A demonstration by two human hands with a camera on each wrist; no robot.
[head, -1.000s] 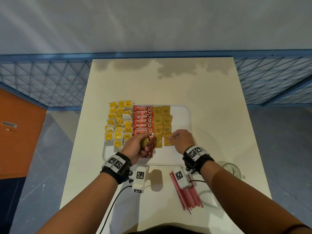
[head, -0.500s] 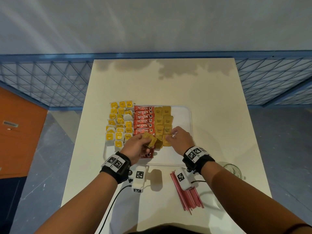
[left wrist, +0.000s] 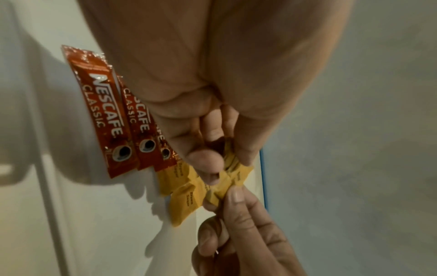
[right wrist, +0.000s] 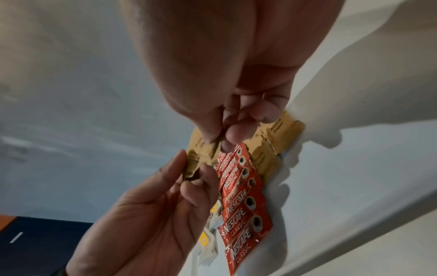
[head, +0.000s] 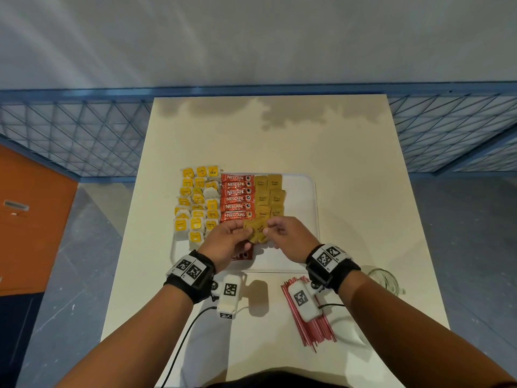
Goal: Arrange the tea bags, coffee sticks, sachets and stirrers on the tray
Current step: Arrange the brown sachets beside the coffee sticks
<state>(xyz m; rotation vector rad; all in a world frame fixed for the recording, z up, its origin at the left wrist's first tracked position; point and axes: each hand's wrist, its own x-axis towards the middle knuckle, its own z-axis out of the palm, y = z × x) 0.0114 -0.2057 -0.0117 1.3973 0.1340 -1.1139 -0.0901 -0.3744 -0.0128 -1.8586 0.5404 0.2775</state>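
On the white tray (head: 307,191), yellow tea bags (head: 195,203) fill the left, red coffee sticks (head: 236,197) the middle, and brown sugar sachets (head: 270,194) lie in two columns beside them. Just above the tray's near half, my left hand (head: 243,233) holds a small fanned stack of sugar sachets (head: 256,229) between thumb and fingers (left wrist: 210,162). My right hand (head: 270,229) pinches the edge of one sachet (left wrist: 224,194) in that stack. A further coffee stick (head: 242,256) lies partly hidden under my left hand. Red stirrers (head: 310,323) lie on the table near me.
A clear glass (head: 386,278) stands on the table to the right of my right wrist. The cream table (head: 279,135) ends at a blue mesh railing (head: 84,135) behind and beside it. The tray's right strip (head: 302,219) is bare.
My right hand drew back from the sachet column on the tray and met the left hand, pinching a sachet from the stack. The left hand shifted the stack slightly right.
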